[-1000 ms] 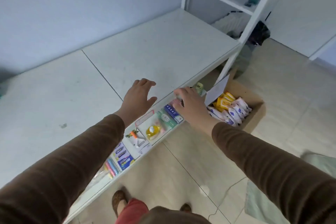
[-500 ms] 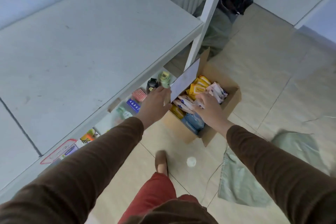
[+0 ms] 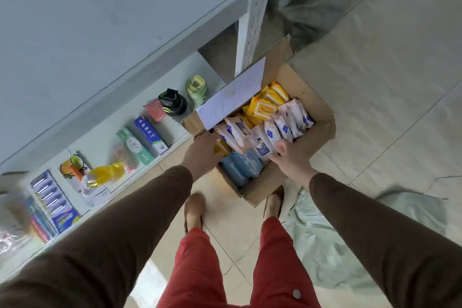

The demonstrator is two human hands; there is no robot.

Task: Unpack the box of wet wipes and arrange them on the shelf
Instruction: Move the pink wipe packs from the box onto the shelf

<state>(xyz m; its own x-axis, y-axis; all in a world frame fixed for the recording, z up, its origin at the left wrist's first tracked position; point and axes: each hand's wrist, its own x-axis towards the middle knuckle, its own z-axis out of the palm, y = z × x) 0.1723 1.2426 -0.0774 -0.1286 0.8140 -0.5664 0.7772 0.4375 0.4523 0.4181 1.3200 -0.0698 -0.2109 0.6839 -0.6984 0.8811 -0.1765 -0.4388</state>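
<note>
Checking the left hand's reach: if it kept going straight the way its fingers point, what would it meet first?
Probably the white-and-blue wipes packs in the cardboard box; the left hand already sits at the box's near corner, though depth is unclear.

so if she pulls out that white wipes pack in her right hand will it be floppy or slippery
Probably soft: the white wipes pack looks like a plump film pouch, so it may sag. Its glossy wrapper could be slippery, though the right hand pinches it by the edge. Likely light, since it is small.
</note>
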